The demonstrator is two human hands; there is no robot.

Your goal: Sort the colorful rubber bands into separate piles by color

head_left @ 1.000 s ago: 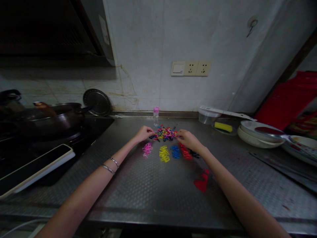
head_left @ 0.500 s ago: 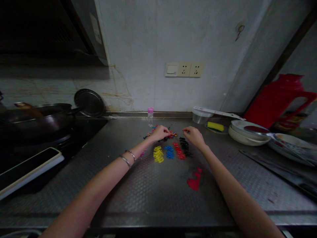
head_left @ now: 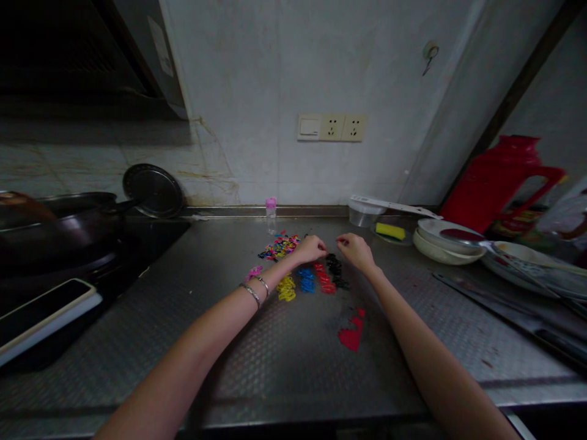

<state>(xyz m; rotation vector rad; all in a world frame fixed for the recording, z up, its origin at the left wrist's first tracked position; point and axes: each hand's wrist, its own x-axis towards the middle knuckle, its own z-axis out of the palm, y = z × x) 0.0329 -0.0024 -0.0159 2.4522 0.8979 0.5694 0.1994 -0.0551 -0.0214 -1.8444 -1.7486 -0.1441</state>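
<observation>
My left hand (head_left: 310,249) reaches over the mixed heap of small coloured bands (head_left: 279,246), its fingertips pinched together just above the black bands (head_left: 334,269). Whatever it may hold is too small to make out. Close by on the right, my right hand (head_left: 356,249) is also closed in a pinch, its contents hidden. Sorted groups lie on the steel counter nearer to me: red bands (head_left: 324,278), blue bands (head_left: 306,280), yellow bands (head_left: 287,288) and pink bands (head_left: 254,272), the pink ones partly behind my left forearm.
A small pink-capped bottle (head_left: 271,208) stands near the wall. To the right are a clear tub (head_left: 363,214), a yellow sponge (head_left: 389,231), stacked bowls (head_left: 447,247), a knife (head_left: 495,311) and a red thermos (head_left: 498,183). A pan (head_left: 68,223) sits at left.
My left hand has moved right, off the mixed heap, towards the black bands and my right hand. My right hand stays pinched near the same spot. The view has shifted slightly.
</observation>
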